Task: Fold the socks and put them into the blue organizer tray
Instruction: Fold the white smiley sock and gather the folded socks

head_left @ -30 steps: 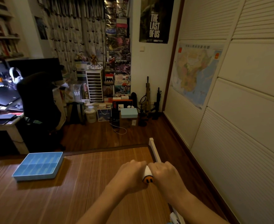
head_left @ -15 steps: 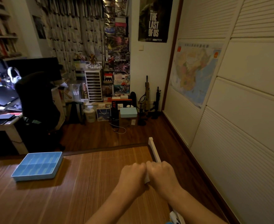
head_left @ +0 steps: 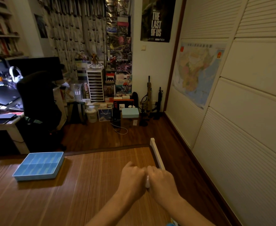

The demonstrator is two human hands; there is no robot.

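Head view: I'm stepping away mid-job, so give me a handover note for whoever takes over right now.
Left hand and right hand: both curled round one white sock, knuckles together, above the wooden mat; only a sliver of sock shows.
Blue organizer tray: on the mat, far to the left, no sock visible in it.
Done: fold apparently under way.
Left: finish the fold, carry the sock left to a tray compartment, then any other socks.

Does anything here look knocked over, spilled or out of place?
Nothing stands out. The blue organizer tray sits flat on the mat, well apart from the hands. The left hand and right hand are pressed together, gripping a white sock between them.
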